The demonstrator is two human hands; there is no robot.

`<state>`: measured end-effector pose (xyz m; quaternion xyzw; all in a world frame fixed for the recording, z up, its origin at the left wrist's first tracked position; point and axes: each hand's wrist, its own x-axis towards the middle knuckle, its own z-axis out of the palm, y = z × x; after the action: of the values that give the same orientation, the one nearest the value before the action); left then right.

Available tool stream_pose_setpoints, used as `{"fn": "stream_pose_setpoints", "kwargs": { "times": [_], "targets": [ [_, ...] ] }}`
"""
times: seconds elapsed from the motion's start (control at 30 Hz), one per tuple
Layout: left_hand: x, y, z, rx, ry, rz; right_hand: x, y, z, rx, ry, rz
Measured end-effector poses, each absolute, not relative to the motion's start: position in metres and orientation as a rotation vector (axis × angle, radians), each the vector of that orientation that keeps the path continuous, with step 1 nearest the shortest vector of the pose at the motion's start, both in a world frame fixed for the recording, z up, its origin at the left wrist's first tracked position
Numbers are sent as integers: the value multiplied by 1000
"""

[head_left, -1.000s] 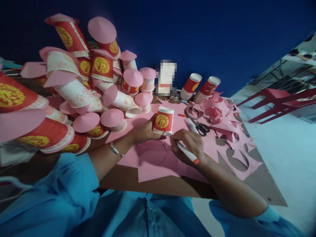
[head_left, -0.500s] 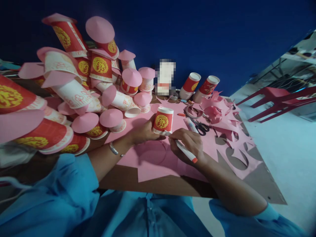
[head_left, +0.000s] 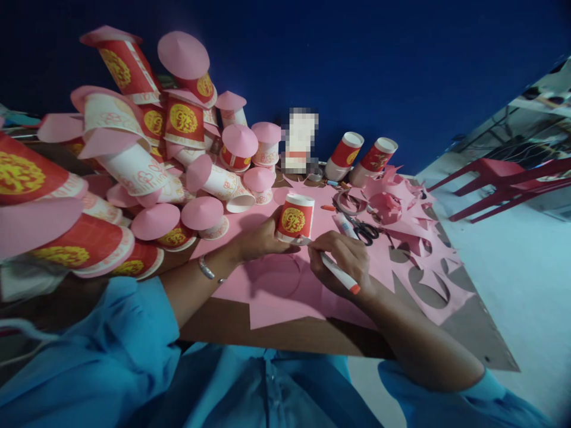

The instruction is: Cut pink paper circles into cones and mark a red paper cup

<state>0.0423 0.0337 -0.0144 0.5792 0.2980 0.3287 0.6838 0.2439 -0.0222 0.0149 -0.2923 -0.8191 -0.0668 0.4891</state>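
My left hand (head_left: 265, 238) is closed around a red paper cup (head_left: 295, 217) with a yellow emblem, held upside down above pink paper (head_left: 272, 285). A white marker pen (head_left: 339, 273) with an orange end is gripped in my right hand (head_left: 341, 258). Its tip points at the white band along the cup's lower rim, close to or touching it; I cannot tell which. A round outline shows on the pink paper below the cup. My left fingers are partly hidden behind the cup.
Many cups with pink cone tops (head_left: 184, 119) are piled at the left. Two stacks of cups (head_left: 345, 156) stand at the back. Black-handled scissors (head_left: 366, 232), a glue tube (head_left: 345, 226) and cut pink scraps (head_left: 414, 238) lie to the right. A red plastic stool (head_left: 495, 178) stands beyond the table.
My right hand and the marker pen have shifted slightly to the right along the cup's rim. The left hand keeps hold of the cup in nearly the same place.
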Motion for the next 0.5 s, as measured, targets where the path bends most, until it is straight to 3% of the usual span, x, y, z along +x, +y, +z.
{"fn": "stream_pose_setpoints", "kwargs": {
  "times": [0.5],
  "targets": [
    [40, 35, -17, 1351, 692, 684, 244, -22, 15, -695, -1997, -159]
  ]
}}
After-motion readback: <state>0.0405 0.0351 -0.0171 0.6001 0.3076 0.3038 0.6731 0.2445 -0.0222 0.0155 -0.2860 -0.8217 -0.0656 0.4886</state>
